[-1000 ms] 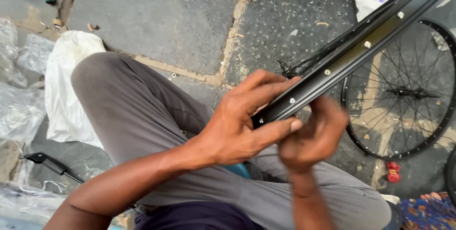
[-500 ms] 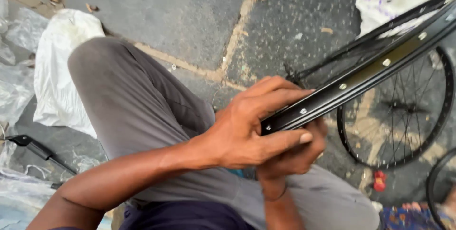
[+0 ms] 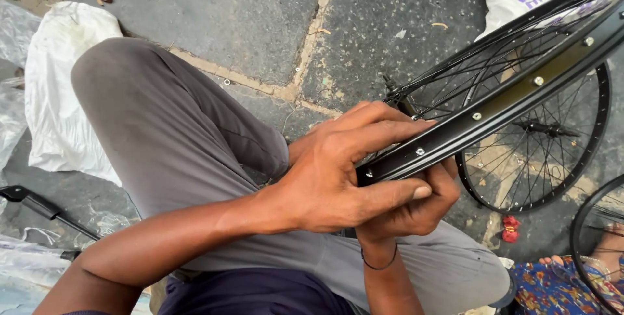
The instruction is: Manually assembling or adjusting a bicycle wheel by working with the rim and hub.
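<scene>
Black wheel rim [image 3: 494, 104] (spoked), left hand [image 3: 338, 172] fingers wrapped over it; right hand [image 3: 416, 208] gripping beneath — above grey trousers [image 3: 169, 139]

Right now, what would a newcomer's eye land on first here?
First, the left hand at centre, wrapped over the near end of a black bicycle rim that runs up to the right edge. The right hand grips the same rim from beneath. Behind it, another spoked wheel lies on the stone pavement at right, and a white bag lies at left beside the grey-trousered knee.
</scene>
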